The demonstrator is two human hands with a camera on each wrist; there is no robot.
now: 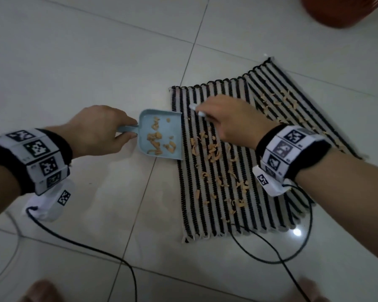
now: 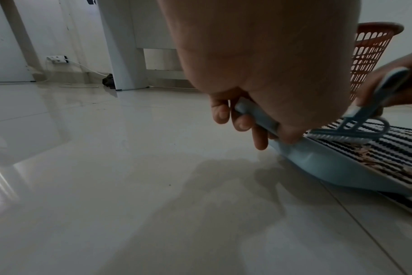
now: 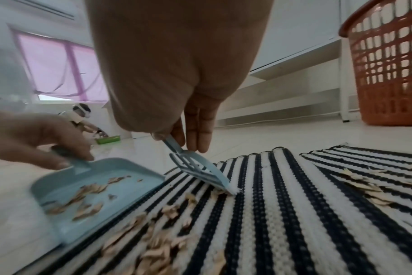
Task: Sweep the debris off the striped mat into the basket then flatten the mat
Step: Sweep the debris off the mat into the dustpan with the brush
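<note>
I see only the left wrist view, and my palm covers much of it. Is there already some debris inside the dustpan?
Observer: Yes. The head view shows several tan pieces lying in the dustpan, which the left hand holds by its handle.
Operator: Is much debris still on the mat?
Observer: Yes. Debris is scattered over the striped mat beside the pan's open edge.
Operator: Is the mat lying flat?
Observer: No. Its far right part is folded over, with more debris on that fold.
Operator: How does the right hand hold the brush?
Observer: The right hand pinches the brush by its handle, bristles down on the mat.
</note>
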